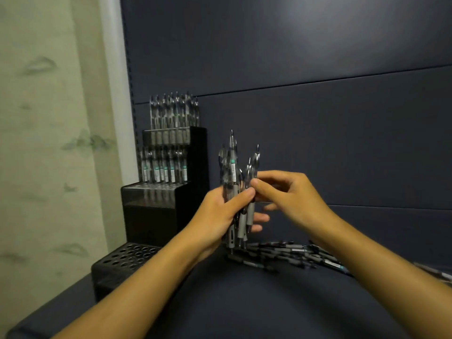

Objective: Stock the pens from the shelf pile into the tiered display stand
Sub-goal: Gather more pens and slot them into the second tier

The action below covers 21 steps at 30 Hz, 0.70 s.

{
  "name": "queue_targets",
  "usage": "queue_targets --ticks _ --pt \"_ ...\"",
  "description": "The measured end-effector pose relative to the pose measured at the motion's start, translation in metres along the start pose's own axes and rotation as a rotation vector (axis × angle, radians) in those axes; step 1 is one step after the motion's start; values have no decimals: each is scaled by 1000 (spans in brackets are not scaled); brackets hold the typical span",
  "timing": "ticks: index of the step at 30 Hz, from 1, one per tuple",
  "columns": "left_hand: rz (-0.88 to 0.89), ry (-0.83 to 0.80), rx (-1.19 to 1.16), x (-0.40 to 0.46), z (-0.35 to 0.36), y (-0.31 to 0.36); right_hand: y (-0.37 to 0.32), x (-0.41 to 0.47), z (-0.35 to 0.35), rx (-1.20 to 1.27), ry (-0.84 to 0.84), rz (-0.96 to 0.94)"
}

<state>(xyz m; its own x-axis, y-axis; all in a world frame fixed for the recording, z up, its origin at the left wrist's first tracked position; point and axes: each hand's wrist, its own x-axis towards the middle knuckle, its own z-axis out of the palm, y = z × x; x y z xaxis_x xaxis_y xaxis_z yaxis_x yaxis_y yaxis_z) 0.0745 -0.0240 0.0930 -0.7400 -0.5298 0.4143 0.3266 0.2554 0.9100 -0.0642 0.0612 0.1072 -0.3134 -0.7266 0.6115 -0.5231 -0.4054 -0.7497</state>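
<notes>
While the left hand (221,211) grips the bundle of pens (234,192), the right hand (286,192) pinches one; draw it straight up through the fingertips, toward the stand (156,211)

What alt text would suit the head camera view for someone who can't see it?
A left hand grips an upright bundle of clear grey-grip pens while the right hand pinches one, beside a black tiered display stand with an unfilled bottom tier.
</notes>
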Motion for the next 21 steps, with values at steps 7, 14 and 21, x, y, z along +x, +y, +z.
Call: queue_targets --ticks 7,14,21 --pt "87 75 57 -9 -66 24 -33 33 60 -102 4 -83" --pt "170 70 31 -21 -175 41 -57 77 162 -144 87 -128" --pt "82 180 -103 -24 -278 38 -72 114 221 -52 266 -52"
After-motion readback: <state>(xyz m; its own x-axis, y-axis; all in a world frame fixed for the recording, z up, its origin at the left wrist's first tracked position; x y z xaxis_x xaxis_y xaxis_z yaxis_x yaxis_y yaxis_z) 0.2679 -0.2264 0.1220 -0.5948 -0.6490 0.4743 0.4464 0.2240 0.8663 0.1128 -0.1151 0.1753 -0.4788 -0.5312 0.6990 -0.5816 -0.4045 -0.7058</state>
